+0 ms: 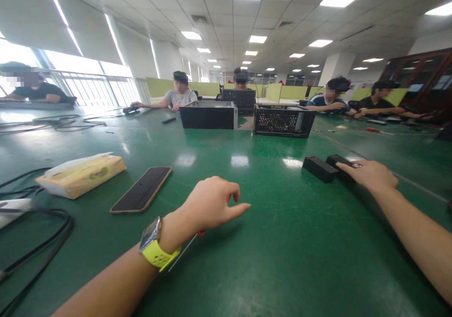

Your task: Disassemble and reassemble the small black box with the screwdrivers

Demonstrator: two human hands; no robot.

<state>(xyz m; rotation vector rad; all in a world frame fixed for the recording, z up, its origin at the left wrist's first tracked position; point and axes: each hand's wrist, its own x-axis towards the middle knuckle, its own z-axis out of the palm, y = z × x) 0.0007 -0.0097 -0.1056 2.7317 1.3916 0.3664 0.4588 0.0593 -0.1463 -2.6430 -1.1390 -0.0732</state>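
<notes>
My left hand (pixel 208 204) is curled just over the table, with its thumb stretched out to the right. A screwdriver is in it: bits of the red handle show at the fingers, and the thin metal shaft (pixel 183 255) points down and left under the wrist. A watch with a yellow-green strap (pixel 155 251) is on that wrist. Farther out on the right, my right hand (pixel 374 175) grips a small black block (pixel 337 160) with fingers partly hidden behind it. A second black block (pixel 319 169) lies just left of it on the table.
On the green table (pixel 275 241), a phone (pixel 141 190) and a tissue pack (pixel 83 173) lie left, near black cables (pixel 45 246). Ahead stand a black computer case (pixel 209 117) and an open case (pixel 282 121). A red-handled screwdriver (pixel 374 130) lies far right. Several people sit around.
</notes>
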